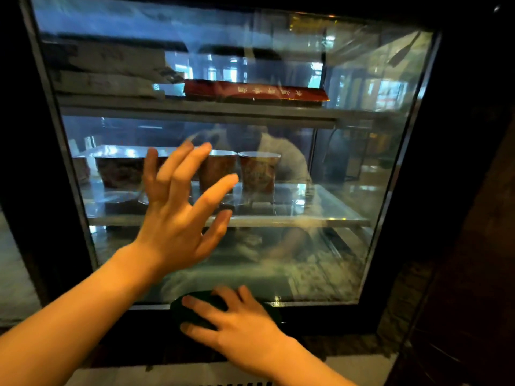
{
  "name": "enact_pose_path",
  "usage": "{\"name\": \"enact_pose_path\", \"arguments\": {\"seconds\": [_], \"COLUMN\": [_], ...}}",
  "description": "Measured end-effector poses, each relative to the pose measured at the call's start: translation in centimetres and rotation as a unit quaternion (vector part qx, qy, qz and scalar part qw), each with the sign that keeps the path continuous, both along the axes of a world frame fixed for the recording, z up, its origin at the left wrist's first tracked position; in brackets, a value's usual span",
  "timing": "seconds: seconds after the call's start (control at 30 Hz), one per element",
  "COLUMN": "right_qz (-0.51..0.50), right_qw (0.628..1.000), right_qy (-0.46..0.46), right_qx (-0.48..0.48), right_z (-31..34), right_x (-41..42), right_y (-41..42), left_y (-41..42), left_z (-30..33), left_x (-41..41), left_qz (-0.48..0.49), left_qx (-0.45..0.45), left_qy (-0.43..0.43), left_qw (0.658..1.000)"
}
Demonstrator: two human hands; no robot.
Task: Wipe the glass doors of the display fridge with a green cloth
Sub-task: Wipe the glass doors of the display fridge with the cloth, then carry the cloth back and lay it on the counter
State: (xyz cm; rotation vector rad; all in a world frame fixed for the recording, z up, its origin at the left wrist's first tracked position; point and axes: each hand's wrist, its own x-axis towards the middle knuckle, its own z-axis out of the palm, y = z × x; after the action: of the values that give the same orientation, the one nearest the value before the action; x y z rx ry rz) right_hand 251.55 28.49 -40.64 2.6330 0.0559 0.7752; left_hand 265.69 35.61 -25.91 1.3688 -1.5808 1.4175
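Note:
The display fridge's glass door (348, 168) fills the view, framed in black. My left hand (178, 215) is spread flat with straight fingers against the middle of the glass. My right hand (237, 324) presses the dark green cloth (195, 307) with straight fingers against the bottom edge of the glass and the black lower frame. The hand covers most of the cloth.
Inside, a middle shelf (306, 218) carries a covered tray and two paper cups (259, 171). A red box (256, 91) lies on the upper shelf. The black frame (451, 190) borders the glass at right. Pale floor (172, 374) shows below.

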Motion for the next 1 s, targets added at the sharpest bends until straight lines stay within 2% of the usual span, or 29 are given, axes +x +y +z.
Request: {"name": "enact_pose_path", "arguments": {"seconds": [0.1, 0.17, 0.2, 0.23, 0.27, 0.33, 0.37, 0.4, 0.43, 0.47, 0.53, 0.6, 0.67, 0.7, 0.77, 0.87, 0.93, 1.0], "right_qz": [0.0, -0.003, -0.005, 0.007, 0.031, 0.096, 0.113, 0.122, 0.123, 0.113, 0.072, 0.028, -0.001, -0.011, -0.021, -0.025, -0.023, -0.022], "right_qw": [0.997, 0.978, 0.953, 0.912, 0.848, 0.685, 0.629, 0.59, 0.556, 0.537, 0.531, 0.524, 0.519, 0.527, 0.541, 0.551, 0.545, 0.54], "right_qy": [-0.043, -0.14, -0.204, -0.275, -0.346, -0.44, -0.481, -0.523, -0.564, -0.596, -0.634, -0.633, -0.618, -0.607, -0.586, -0.564, -0.565, -0.57], "right_qx": [0.056, 0.157, 0.223, 0.305, 0.401, 0.573, 0.6, 0.603, 0.598, 0.585, 0.557, 0.57, 0.59, 0.595, 0.603, 0.615, 0.618, 0.619], "right_z": [0.9, 1.4, 1.9, 2.5, 3.9, 6.6, 8.0, 9.6, 11.7, 13.4, 16.8, 20.2, 24.4, 26.6, 31.4, 38.9, 43.9, 48.8], "right_x": [-1.0, -2.0, -2.6, -3.2, -3.6, -4.3, -4.8, -5.4, -5.8, -6.2, -7.1, -8.1, -9.6, -10.5, -12.8, -16.4, -19.0, -21.7], "right_y": [-0.2, -0.5, -0.6, -0.4, -0.1, 0.4, 0.4, 0.5, 0.5, 0.7, 0.7, 0.9, 1.3, 1.6, 2.0, 3.4, 4.2, 5.2], "left_y": [-0.1, -0.1, -0.3, -0.3, -0.7, -1.8, -2.5, -3.1, -3.9, -4.2, -4.9, -5.4, -5.5, -5.4, -5.6, -5.5, -5.3, -4.9], "left_z": [-0.5, -0.8, -1.0, -1.0, -0.8, -0.4, -0.3, -0.2, 0.9, 1.7, 4.2, 7.0, 10.7, 12.6, 16.9, 23.8, 28.8, 33.7], "left_x": [-0.8, -1.4, -1.7, -2.3, -2.9, -4.7, -6.2, -7.7, -9.0, -10.4, -13.0, -14.9, -16.3, -16.9, -18.3, -21.0, -23.2, -25.6], "left_qz": [-0.045, -0.07, -0.082, -0.101, -0.132, -0.219, -0.269, -0.325, -0.377, -0.405, -0.447, -0.497, -0.535, -0.555, -0.582, -0.594, -0.596, -0.599], "left_qx": [0.002, -0.027, -0.047, -0.061, -0.077, -0.066, -0.044, -0.016, 0.028, 0.077, 0.175, 0.249, 0.287, 0.292, 0.308, 0.334, 0.359, 0.383], "left_qy": [-0.004, -0.012, -0.019, -0.019, -0.012, 0.053, 0.112, 0.184, 0.257, 0.35, 0.529, 0.631, 0.664, 0.67, 0.666, 0.666, 0.655, 0.637], "left_qw": [0.999, 0.997, 0.995, 0.993, 0.988, 0.972, 0.956, 0.927, 0.889, 0.841, 0.7, 0.541, 0.437, 0.398, 0.352, 0.304, 0.294, 0.298]}}
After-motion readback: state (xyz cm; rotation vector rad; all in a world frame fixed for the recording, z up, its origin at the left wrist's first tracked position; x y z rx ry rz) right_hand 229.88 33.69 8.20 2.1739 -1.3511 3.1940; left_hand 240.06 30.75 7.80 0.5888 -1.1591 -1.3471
